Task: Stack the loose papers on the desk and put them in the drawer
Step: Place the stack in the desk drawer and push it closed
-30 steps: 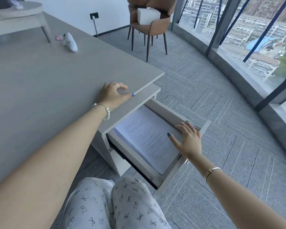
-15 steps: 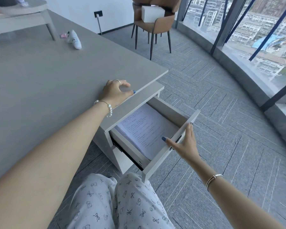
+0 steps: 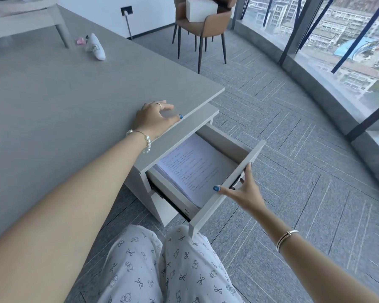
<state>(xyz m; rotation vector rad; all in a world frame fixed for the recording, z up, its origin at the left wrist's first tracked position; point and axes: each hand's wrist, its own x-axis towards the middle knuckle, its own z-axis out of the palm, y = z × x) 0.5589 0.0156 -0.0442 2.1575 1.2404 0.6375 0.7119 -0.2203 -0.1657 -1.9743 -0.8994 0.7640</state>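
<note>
A stack of printed white papers point(image 3: 195, 169) lies flat inside the open grey drawer point(image 3: 241, 169) under the desk's right corner. My right hand point(image 3: 239, 189) grips the drawer's front panel, thumb on the inner face and fingers on the outer face. My left hand point(image 3: 155, 119) rests on the grey desk top point(image 3: 53, 101) near its corner edge, fingers loosely curled, holding nothing. The inner part of the papers is hidden under the cabinet top.
A small white object point(image 3: 96, 48) and a pink bit point(image 3: 80, 41) lie far back on the desk beside a riser shelf leg point(image 3: 60, 31). A brown chair point(image 3: 202, 25) carrying a white box stands beyond. Grey carpet and curved windows lie to the right. My patterned trousers are below.
My right hand left the papers and took hold of the drawer front. The drawer has slid partly inward. My left hand stayed at the desk corner.
</note>
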